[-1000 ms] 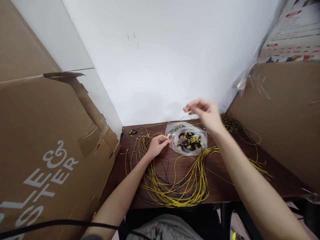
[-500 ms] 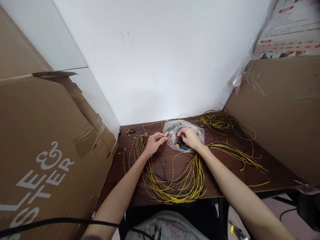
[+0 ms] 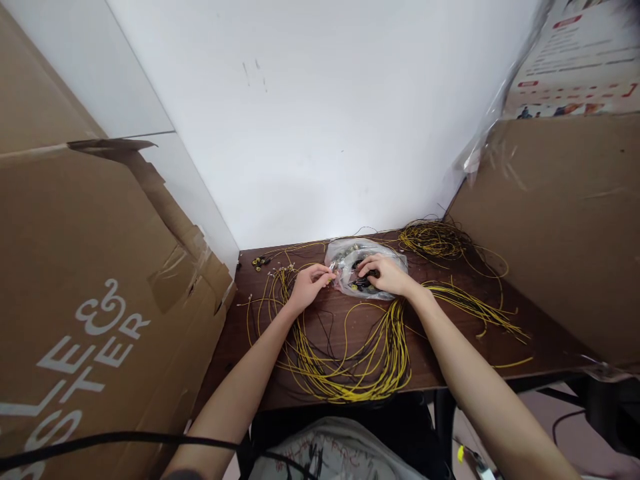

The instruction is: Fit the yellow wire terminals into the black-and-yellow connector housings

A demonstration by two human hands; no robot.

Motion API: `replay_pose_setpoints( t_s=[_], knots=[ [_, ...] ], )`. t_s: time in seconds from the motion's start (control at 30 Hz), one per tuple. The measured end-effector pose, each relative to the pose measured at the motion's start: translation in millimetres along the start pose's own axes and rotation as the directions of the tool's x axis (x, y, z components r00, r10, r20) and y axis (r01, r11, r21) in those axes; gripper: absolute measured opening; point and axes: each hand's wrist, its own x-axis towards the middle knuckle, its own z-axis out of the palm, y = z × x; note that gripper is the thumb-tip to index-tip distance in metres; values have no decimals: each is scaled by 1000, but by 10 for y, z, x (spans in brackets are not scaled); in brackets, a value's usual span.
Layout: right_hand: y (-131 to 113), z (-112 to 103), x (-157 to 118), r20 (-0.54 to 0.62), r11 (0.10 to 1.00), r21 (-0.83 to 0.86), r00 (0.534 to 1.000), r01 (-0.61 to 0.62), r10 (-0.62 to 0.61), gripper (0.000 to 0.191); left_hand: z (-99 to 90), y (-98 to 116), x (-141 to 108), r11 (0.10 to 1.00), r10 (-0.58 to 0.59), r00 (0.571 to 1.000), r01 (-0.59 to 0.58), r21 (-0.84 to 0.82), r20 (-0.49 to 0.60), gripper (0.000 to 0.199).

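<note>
My left hand (image 3: 310, 285) is closed in a pinch at the left side of a clear plastic bag (image 3: 397, 257). A small yellow piece (image 3: 330, 280) shows at its fingertips, too small to name. My right hand (image 3: 385, 273) reaches into the bag's mouth from the right, thumb and fingers apart and bent over small black parts (image 3: 361, 283). Whether a fingertip touches one of them is hard to make out. Below both hands, a bundle of yellow and black wires (image 3: 350, 393) curves across the table, its left ends bearing small pale tips (image 3: 287, 268).
Some black-and-yellow parts (image 3: 259, 263) lie at the back left of the brown table (image 3: 325, 327). A tangled wire coil (image 3: 433, 239) sits at the back right. Cardboard boxes stand on the left (image 3: 100, 233) and right (image 3: 565, 233), with a white wall (image 3: 320, 133) behind.
My right hand has shifted slightly right, and its fingers have spread over the black parts in the bag. The left hand keeps its pinch in place.
</note>
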Motion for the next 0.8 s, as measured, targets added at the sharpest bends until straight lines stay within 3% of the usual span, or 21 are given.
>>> replay_pose_setpoints(
  t_s=[0.3, 0.57, 0.8],
  knots=[
    [-83, 9, 21, -25, 995, -90, 998, -52, 50, 19, 4, 19, -8, 1000, 15, 1000, -15, 25, 11, 21],
    [-105, 32, 17, -126, 991, -77, 987, -114, 104, 19, 7, 31, -12, 999, 19, 1000, -20, 34, 11, 19],
    [-77, 71, 27, -151, 965, -226, 983, -136, 103, 24, 3, 27, -13, 999, 18, 1000, -18, 29, 19, 20]
  ],
)
